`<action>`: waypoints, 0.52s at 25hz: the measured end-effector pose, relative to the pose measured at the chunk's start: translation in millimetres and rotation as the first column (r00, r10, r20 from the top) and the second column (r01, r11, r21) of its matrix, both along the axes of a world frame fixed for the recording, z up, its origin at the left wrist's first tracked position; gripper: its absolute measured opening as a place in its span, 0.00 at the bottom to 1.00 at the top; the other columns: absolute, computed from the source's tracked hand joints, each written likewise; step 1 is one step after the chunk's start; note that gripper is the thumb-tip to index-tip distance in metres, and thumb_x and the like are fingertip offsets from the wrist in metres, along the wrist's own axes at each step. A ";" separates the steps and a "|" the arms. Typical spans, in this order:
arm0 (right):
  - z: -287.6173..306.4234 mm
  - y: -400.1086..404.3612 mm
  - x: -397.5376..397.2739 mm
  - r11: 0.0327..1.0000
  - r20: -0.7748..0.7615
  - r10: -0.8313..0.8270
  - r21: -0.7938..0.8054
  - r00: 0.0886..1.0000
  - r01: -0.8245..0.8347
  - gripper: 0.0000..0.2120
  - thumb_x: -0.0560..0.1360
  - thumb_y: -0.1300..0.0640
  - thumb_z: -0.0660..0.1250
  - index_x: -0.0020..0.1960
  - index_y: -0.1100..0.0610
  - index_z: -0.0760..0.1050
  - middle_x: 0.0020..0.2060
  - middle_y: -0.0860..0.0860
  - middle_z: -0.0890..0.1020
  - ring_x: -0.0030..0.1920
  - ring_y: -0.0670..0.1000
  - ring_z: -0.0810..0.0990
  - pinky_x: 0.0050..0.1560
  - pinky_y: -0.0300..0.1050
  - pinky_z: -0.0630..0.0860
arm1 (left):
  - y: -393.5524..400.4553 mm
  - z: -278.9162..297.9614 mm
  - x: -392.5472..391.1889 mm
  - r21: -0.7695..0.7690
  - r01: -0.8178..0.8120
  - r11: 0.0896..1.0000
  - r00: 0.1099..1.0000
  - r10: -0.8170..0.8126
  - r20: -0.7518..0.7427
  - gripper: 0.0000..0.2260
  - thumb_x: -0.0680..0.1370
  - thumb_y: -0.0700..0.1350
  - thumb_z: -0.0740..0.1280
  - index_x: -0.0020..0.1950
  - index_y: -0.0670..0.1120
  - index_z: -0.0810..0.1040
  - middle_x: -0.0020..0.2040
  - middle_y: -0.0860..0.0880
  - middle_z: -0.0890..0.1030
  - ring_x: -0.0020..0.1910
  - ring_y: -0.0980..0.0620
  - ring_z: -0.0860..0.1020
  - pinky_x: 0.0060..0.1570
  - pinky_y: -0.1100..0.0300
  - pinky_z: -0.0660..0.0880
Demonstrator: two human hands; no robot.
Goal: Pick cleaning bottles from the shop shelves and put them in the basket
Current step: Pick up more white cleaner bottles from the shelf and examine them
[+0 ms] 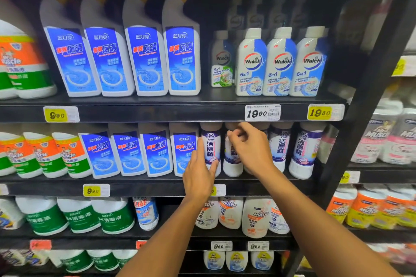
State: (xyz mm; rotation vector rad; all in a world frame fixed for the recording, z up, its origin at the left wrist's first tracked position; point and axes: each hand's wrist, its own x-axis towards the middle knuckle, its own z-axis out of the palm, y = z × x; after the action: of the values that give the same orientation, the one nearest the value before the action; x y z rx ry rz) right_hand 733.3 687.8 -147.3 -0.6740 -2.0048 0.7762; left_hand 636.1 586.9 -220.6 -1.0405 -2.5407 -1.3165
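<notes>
On the middle shelf stands a row of white bottles with purple labels. My left hand (199,175) holds the leftmost purple-label bottle (211,144): its fingers run up the bottle's left side and the thumb lies on the front. My right hand (252,149) covers the upper part of the second purple-label bottle (232,165), with fingers curled at its neck. Two more purple-label bottles (302,150) stand to the right. No basket is in view.
Blue-label toilet cleaner bottles (155,153) stand close to the left of my left hand. The upper shelf edge (157,112) hangs just above both hands. Walch bottles (279,63) fill the shelf above, Mr Muscle bottles (256,216) the shelf below. A black upright (351,119) bounds the bay on the right.
</notes>
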 end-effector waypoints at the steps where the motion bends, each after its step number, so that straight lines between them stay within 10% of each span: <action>1: -2.3 1.2 4.0 0.999 -0.053 -0.001 -0.046 0.999 -0.001 0.12 0.75 0.48 0.68 0.37 0.50 0.69 0.31 0.45 0.79 0.32 0.49 0.78 0.38 0.53 0.78 | -1.1 -0.8 1.4 -0.001 -0.007 1.000 1.000 0.007 0.014 0.37 0.78 0.54 0.68 0.80 0.54 0.49 0.67 0.48 0.73 0.64 0.49 0.74 0.56 0.54 0.75; 8: 0.1 15.5 12.2 0.981 -0.023 -0.097 -0.169 0.995 0.092 0.16 0.72 0.42 0.72 0.42 0.52 0.70 0.37 0.47 0.82 0.39 0.52 0.82 0.43 0.54 0.79 | -7.8 -20.4 24.7 0.005 0.082 0.997 0.996 -0.081 -0.029 0.26 0.78 0.56 0.66 0.74 0.52 0.65 0.53 0.55 0.76 0.51 0.56 0.77 0.50 0.58 0.75; 13: 19.9 24.0 2.2 0.994 0.203 -0.071 -0.067 0.977 0.086 0.28 0.67 0.35 0.73 0.27 0.57 0.70 0.20 0.47 0.73 0.25 0.51 0.73 0.28 0.42 0.66 | 12.1 0.4 25.2 -0.083 0.142 0.986 0.989 -0.138 0.049 0.28 0.78 0.58 0.66 0.75 0.51 0.63 0.55 0.49 0.81 0.56 0.49 0.79 0.56 0.52 0.77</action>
State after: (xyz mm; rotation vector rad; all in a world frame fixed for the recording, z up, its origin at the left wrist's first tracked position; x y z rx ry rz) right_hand 735.5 711.8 -127.4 -0.9012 -2.1228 0.7651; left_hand 661.4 599.1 -220.2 -1.2417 -2.6205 -1.2840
